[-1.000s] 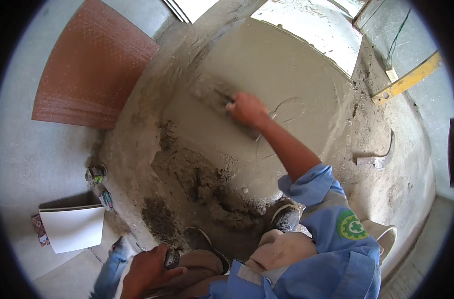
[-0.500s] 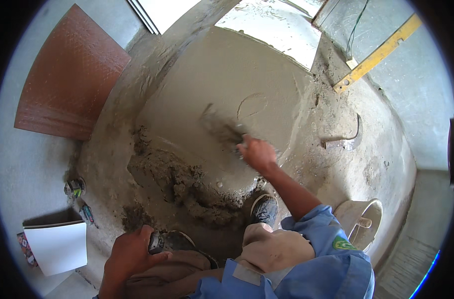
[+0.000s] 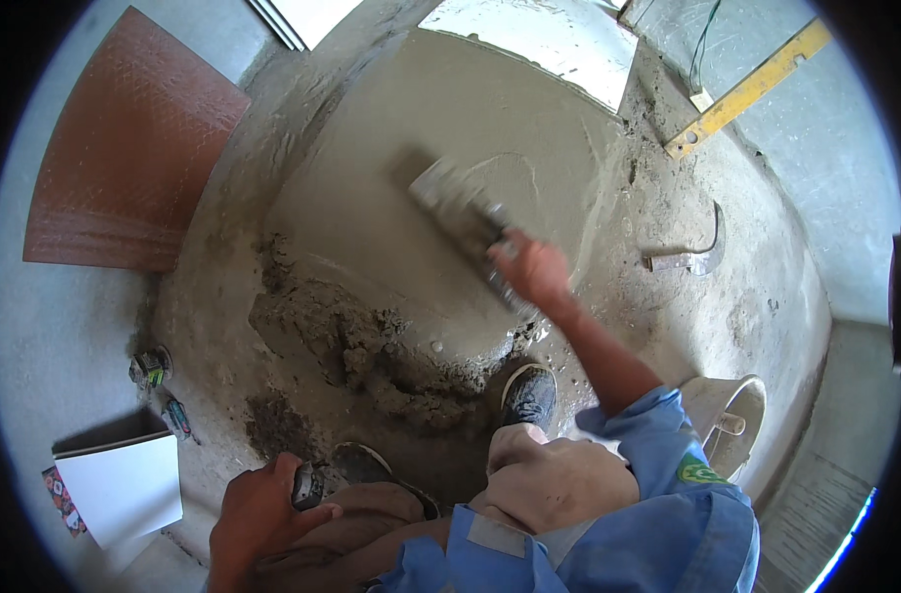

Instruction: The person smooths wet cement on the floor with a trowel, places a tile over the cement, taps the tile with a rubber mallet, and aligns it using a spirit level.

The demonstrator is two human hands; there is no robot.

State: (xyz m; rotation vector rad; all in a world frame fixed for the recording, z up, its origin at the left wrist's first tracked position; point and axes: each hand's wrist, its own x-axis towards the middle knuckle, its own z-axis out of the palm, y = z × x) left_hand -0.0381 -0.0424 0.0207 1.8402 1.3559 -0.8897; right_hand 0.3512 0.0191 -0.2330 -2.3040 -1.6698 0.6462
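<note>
Mortared floor (image 3: 371, 124), trowel (image 3: 444, 198), bucket (image 3: 700, 403) with cylinder (image 3: 731, 424) inside

A rough, stained concrete floor (image 3: 767, 326) is bounded left and right by pale grey walls (image 3: 826, 208).

A person's right hand (image 3: 541, 271) gripped a trowel (image 3: 464, 219) over smooth grey mortar (image 3: 391, 119).
The left hand (image 3: 267, 509) held a small dark object (image 3: 308, 486) by the left leg (image 3: 381, 504); a sickle (image 3: 674, 262) lay on the floor (image 3: 658, 326) beyond the mortar's right edge.

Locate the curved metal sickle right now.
In the head view, right side, the sickle lies between the long yellow spirit level and the pale round bucket.
</note>
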